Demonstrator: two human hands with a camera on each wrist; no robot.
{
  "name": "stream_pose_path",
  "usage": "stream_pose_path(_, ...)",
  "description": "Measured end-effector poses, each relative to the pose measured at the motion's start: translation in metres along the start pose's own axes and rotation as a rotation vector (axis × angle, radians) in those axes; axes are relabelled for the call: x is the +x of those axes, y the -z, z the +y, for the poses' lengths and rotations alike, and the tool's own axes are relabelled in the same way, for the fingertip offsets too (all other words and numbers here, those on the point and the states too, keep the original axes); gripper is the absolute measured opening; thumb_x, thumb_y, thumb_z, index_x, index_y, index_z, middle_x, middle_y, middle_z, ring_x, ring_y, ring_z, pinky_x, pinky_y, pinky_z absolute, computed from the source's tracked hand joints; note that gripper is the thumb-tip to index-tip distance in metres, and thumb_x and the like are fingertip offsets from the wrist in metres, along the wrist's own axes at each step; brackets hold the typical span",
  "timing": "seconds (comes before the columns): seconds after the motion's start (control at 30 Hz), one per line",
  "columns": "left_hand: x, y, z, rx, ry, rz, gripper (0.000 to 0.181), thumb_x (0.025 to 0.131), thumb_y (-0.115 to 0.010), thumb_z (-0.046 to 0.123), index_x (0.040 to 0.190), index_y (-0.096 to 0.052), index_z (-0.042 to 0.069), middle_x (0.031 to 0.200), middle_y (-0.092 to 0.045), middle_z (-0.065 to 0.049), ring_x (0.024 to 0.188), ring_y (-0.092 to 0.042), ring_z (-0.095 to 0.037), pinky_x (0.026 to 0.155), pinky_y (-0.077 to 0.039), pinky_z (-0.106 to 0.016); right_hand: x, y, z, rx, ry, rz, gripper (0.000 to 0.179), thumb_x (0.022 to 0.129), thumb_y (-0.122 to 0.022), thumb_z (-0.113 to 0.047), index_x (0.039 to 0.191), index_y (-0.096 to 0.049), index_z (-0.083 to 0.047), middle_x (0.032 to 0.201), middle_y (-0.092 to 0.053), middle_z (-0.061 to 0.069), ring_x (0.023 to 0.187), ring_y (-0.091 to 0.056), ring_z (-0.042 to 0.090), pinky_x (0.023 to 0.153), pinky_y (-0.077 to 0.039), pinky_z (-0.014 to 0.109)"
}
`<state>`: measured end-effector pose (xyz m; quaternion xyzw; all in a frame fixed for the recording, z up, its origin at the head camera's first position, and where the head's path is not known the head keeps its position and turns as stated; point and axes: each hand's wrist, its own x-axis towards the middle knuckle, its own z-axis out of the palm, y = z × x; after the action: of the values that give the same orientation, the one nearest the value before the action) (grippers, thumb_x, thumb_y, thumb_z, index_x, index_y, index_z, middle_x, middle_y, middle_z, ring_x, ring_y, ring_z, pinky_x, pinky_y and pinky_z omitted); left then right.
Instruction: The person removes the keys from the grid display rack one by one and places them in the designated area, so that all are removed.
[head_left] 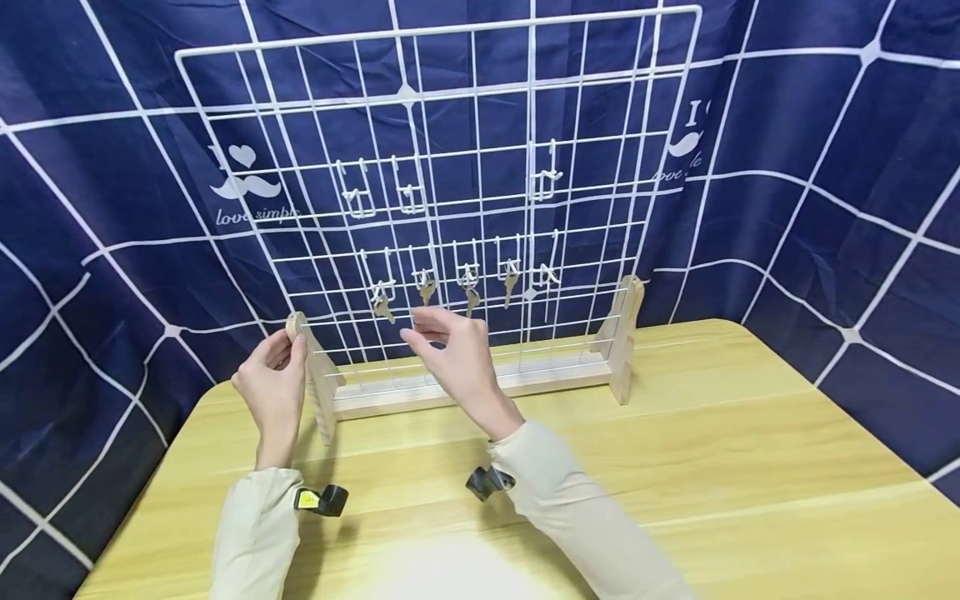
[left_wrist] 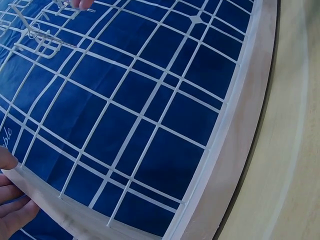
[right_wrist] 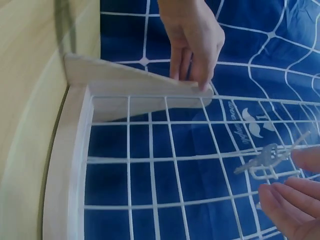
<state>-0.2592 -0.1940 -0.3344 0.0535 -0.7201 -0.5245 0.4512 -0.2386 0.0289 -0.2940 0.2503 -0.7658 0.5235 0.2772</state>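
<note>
A white wire grid rack (head_left: 442,32) stands in a wooden base. My left hand (head_left: 273,387) pinches the top of the left wooden end support (head_left: 318,383) between thumb and fingers; the right wrist view also shows this hold. My right hand (head_left: 463,354) hovers before the lower grid, thumb and fingers apart with nothing between them. Just beyond its fingertips, a key (head_left: 383,309) hangs from the leftmost lower hook. Further along that row hang a second key (head_left: 427,289), a third key (head_left: 472,300) and another key (head_left: 511,282). In the right wrist view, a key (right_wrist: 262,159) hangs clear of the fingers.
Three white hooks sit higher on the grid, including a left hook (head_left: 357,202) and a right hook (head_left: 547,182). The rightmost lower hook (head_left: 547,275) shows no key. The right wooden support (head_left: 624,350) stands on the wood-grain table (head_left: 735,467). Blue checked cloth (head_left: 795,125) surrounds the table.
</note>
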Motion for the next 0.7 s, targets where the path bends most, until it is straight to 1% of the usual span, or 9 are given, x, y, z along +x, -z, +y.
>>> stream_pose_path(0.13, 0.000, 0.002, -0.001, -0.006, 0.010, -0.003, 0.025, 0.086, -0.067, 0.005, 0.105, -0.069, -0.011, 0.099, -0.070, -0.024, 0.070, -0.053, 0.021, 0.068, -0.044, -0.004, 0.003, -0.009, -0.001, 0.002, -0.002, 0.015, 0.029, 0.085, -0.073, -0.012, 0.109, -0.069, 0.004, 0.100, -0.072, 0.017, 0.089, -0.071, 0.023, 0.079, -0.053, 0.021)
stream_pose_path(0.27, 0.000, -0.001, 0.000, -0.025, 0.002, 0.004, 0.024, 0.086, -0.067, 0.005, 0.104, -0.069, -0.011, 0.098, -0.070, -0.024, 0.071, -0.054, 0.021, 0.068, -0.045, -0.005, 0.010, -0.013, -0.001, -0.005, 0.008, 0.033, 0.029, 0.085, -0.073, -0.011, 0.108, -0.069, 0.005, 0.100, -0.072, 0.017, 0.089, -0.070, 0.023, 0.078, -0.052, 0.019)
stream_pose_path(0.4, 0.001, -0.004, 0.001, -0.039, -0.010, -0.006, 0.024, 0.086, -0.067, 0.005, 0.104, -0.069, -0.011, 0.098, -0.070, -0.024, 0.072, -0.056, 0.019, 0.068, -0.046, -0.006, 0.016, -0.016, -0.002, -0.010, -0.006, 0.040, 0.030, 0.084, -0.074, -0.011, 0.108, -0.069, 0.005, 0.101, -0.072, 0.017, 0.089, -0.070, 0.024, 0.077, -0.053, 0.020)
stream_pose_path(0.47, 0.001, -0.004, 0.001, -0.031, -0.017, -0.003, 0.024, 0.086, -0.067, 0.005, 0.104, -0.069, -0.010, 0.098, -0.070, -0.023, 0.074, -0.058, 0.016, 0.069, -0.046, -0.006, 0.018, -0.019, -0.004, -0.018, -0.014, 0.036, 0.031, 0.083, -0.075, -0.013, 0.108, -0.069, 0.005, 0.100, -0.072, 0.017, 0.089, -0.071, 0.024, 0.076, -0.053, 0.019)
stream_pose_path(0.6, 0.000, -0.002, -0.001, 0.003, -0.038, 0.003, 0.024, 0.086, -0.067, 0.006, 0.103, -0.070, -0.009, 0.097, -0.071, -0.021, 0.079, -0.067, 0.001, 0.068, -0.046, -0.006, 0.021, -0.026, -0.004, -0.026, -0.016, 0.035, 0.032, 0.082, -0.076, -0.014, 0.107, -0.069, 0.005, 0.100, -0.072, 0.019, 0.089, -0.070, 0.025, 0.075, -0.053, 0.019)
stream_pose_path(0.67, 0.000, -0.001, -0.003, 0.027, -0.054, -0.005, 0.023, 0.086, -0.067, 0.006, 0.103, -0.070, -0.010, 0.096, -0.071, -0.021, 0.078, -0.066, 0.002, 0.068, -0.046, -0.005, 0.023, -0.029, -0.004, -0.031, -0.017, 0.042, 0.033, 0.081, -0.077, -0.015, 0.106, -0.069, 0.006, 0.099, -0.072, 0.019, 0.089, -0.070, 0.025, 0.075, -0.052, 0.018)
stream_pose_path(0.7, 0.000, -0.001, -0.004, 0.043, -0.063, -0.010, 0.023, 0.086, -0.066, 0.006, 0.103, -0.070, -0.010, 0.096, -0.071, -0.021, 0.076, -0.065, 0.006, 0.067, -0.045, -0.004, 0.024, -0.030, -0.003, -0.031, -0.018, 0.045, 0.034, 0.081, -0.078, -0.015, 0.106, -0.069, 0.006, 0.099, -0.072, 0.020, 0.089, -0.070, 0.025, 0.075, -0.052, 0.018)
